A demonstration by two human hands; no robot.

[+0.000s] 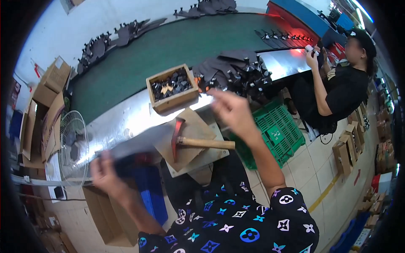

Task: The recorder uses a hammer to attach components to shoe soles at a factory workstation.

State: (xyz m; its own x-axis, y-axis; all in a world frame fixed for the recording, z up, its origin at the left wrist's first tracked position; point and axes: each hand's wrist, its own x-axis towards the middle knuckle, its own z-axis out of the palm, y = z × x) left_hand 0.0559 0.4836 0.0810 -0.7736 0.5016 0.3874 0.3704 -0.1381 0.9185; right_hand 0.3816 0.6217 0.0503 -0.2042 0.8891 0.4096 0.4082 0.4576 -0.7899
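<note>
While the left hand [106, 176] grips one end of a blurred dark flat piece [141, 142] across the worktop's [110, 125] near edge, the right hand [233, 113] is near the dark pile [221, 69], right of the wooden box [177, 101]; its grip cannot be determined. One red-headed hammer [204, 143] lies on brown sheeting [197, 121] at that edge.

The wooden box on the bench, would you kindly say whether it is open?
Open: the wooden box has no lid on, and black pieces show inside.
</note>
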